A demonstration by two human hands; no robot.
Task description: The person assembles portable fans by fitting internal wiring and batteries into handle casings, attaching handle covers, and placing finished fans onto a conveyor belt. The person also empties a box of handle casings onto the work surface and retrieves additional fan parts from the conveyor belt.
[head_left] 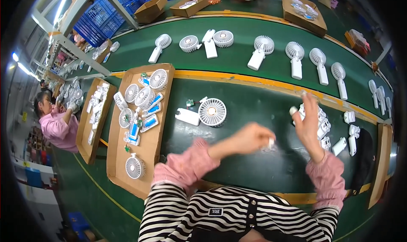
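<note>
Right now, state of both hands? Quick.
Left hand: fingers curled closed; blur hides whether it holds anything.
Right hand: open, fingers spread, near the white plastic parts.

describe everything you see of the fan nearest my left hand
The fan has a round white head, seemingly plastic, with a ribbed grille facing up and a tan centre. A white handle lies at its left, whether joined is unclear; a green board sits beyond. It rests on the bench, apart from your left hand.
</note>
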